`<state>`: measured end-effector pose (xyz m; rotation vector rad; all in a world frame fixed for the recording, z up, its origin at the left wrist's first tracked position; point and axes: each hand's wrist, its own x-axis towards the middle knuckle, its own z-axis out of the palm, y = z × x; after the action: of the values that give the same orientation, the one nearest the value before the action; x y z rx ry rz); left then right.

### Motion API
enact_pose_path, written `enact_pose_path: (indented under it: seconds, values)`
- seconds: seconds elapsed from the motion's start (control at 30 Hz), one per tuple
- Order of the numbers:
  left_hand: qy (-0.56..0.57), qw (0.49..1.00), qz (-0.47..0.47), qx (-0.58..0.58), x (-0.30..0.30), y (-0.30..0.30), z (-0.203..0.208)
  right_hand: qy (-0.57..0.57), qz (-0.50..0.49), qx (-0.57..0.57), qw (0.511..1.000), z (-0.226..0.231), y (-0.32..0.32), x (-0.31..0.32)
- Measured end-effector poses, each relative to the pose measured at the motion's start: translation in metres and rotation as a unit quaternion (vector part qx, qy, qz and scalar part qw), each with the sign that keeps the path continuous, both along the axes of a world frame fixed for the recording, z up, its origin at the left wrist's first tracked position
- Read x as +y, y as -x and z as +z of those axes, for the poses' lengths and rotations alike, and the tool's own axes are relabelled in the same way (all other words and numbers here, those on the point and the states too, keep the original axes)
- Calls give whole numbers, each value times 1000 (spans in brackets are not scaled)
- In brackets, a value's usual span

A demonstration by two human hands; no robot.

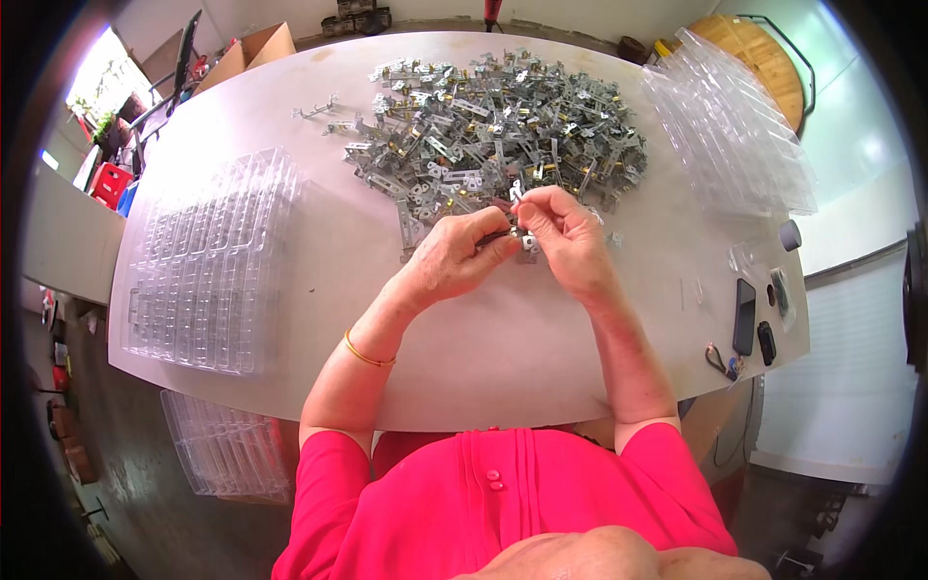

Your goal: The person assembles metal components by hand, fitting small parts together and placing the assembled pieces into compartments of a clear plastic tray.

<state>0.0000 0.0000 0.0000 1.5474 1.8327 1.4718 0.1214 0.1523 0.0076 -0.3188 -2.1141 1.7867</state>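
Observation:
A large heap of small metal brackets [503, 126] covers the far middle of the table, grey with some brass-coloured bits. At its near edge my two hands meet. My left hand [459, 253] is closed, thumb and forefinger pinching a small metal bracket [495, 238], mostly hidden by the fingers. Close beside it, my right hand [570, 242] pinches at a small silvery metal part [517, 193] with thumb and forefinger. Whether both hands grip one and the same piece I cannot tell. More pale metal pieces show just below the fingertips.
Stacked clear plastic trays [208, 271] stand on the table's left; more clear trays [730, 126] lean at the far right. Near the right edge lie a black phone [743, 317], a small black device [767, 342], a key ring [720, 362] and a tape roll [790, 235].

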Motion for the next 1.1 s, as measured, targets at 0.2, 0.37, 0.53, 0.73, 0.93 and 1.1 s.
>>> enact_pose_path:
  seconds: [0.2, 0.37, 0.53, 0.73, 0.93, 1.1]
  values:
    - [-61, 989, 106, 83, 2, -1, -2, 5, -64, 90, 994, 4, -1, -3]
    - [-58, 985, 113, 116, 3, -3, -2, 46, -35, -2, 998, 6, -6, -5]
    - [-68, 993, 76, 67, 2, 3, 0, 37, -45, 39, 998, 6, -6, 2]
    - [102, 980, -38, -169, -6, 11, 9, 62, -61, 58, 995, 5, -8, 10]
    - [48, 977, 36, -206, 2, 1, 5, -144, -172, 104, 969, -5, -8, 6]
    - [17, 982, 83, -168, 5, -4, 3, -211, -171, 71, 960, 0, -12, -12]
